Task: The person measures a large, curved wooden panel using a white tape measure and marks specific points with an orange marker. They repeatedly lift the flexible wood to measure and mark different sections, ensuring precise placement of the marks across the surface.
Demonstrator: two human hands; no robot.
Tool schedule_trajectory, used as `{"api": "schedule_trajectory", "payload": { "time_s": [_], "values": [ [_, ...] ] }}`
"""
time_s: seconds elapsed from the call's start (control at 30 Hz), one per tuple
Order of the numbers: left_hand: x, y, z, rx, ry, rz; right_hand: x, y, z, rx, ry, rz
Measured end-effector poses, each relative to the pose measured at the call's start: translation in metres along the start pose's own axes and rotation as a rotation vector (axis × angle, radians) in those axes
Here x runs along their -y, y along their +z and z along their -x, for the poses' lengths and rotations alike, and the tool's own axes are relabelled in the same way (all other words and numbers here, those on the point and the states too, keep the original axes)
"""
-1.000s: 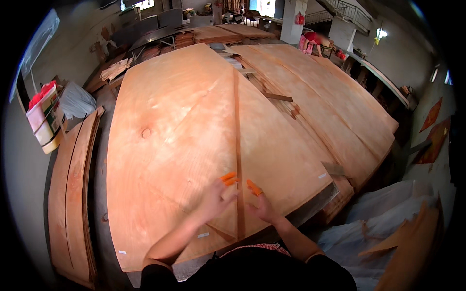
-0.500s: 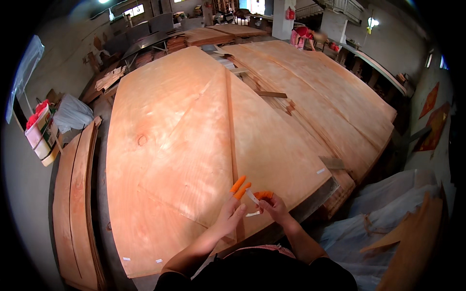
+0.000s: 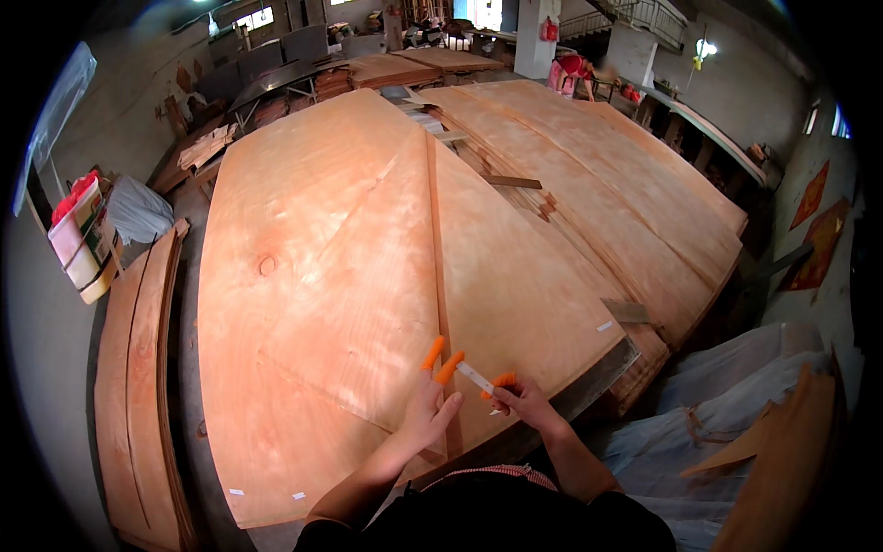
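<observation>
A short strip of white tape (image 3: pixel 475 377) spans the gap between my hands, above the near edge of a large pale wood veneer sheet (image 3: pixel 313 304). My right hand (image 3: pixel 524 403) pinches one end of it, with orange finger covers showing on that hand. Another bit of white hangs just below those fingers. My left hand (image 3: pixel 427 405) has its fingers stretched apart, two of them in orange covers, and one fingertip meets the strip's other end. A dark seam (image 3: pixel 434 230) runs up the veneer beyond my hands. Small white tape pieces (image 3: pixel 299 496) stick to the near left edge.
Further veneer sheets (image 3: pixel 589 175) lie stacked to the right, with a loose wooden slat (image 3: pixel 513 181) between stacks. A narrow veneer stack (image 3: pixel 138 386) stands at left. Clear plastic sheeting (image 3: pixel 717 405) covers something at lower right. Another person (image 3: pixel 572 74) bends over the far right sheets.
The tape strip has straightened out between my hands, and its curled lower part shows less. My left fingers have shifted slightly left and down.
</observation>
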State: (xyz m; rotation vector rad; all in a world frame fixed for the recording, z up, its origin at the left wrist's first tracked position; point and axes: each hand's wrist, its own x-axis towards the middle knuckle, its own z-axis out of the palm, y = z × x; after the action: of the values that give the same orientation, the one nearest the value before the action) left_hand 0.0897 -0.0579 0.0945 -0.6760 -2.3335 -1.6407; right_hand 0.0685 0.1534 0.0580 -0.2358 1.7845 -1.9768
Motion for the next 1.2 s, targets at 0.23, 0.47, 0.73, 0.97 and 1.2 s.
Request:
{"api": "schedule_trajectory", "payload": {
  "time_s": [0.23, 0.47, 0.73, 0.97, 1.2],
  "values": [
    [-0.011, -0.013, 0.002, -0.099, -0.001, -0.559, 0.002, 0.009, -0.003, 0.016, 0.051, 0.052],
    [0.018, -0.015, 0.010, -0.132, -0.107, -0.613, 0.003, 0.010, 0.001, -0.006, 0.105, -0.025],
    [0.042, 0.012, 0.027, 0.081, -0.132, -0.731, 0.001, -0.002, 0.004, -0.019, 0.096, 0.037],
    [0.063, 0.027, 0.031, 0.189, -0.259, -0.308, 0.002, -0.033, 0.014, -0.025, 0.225, 0.179],
    [0.073, 0.048, 0.021, 0.330, -0.354, -0.233, -0.018, -0.154, 0.048, -0.104, 0.221, 0.483]
  ]
}}
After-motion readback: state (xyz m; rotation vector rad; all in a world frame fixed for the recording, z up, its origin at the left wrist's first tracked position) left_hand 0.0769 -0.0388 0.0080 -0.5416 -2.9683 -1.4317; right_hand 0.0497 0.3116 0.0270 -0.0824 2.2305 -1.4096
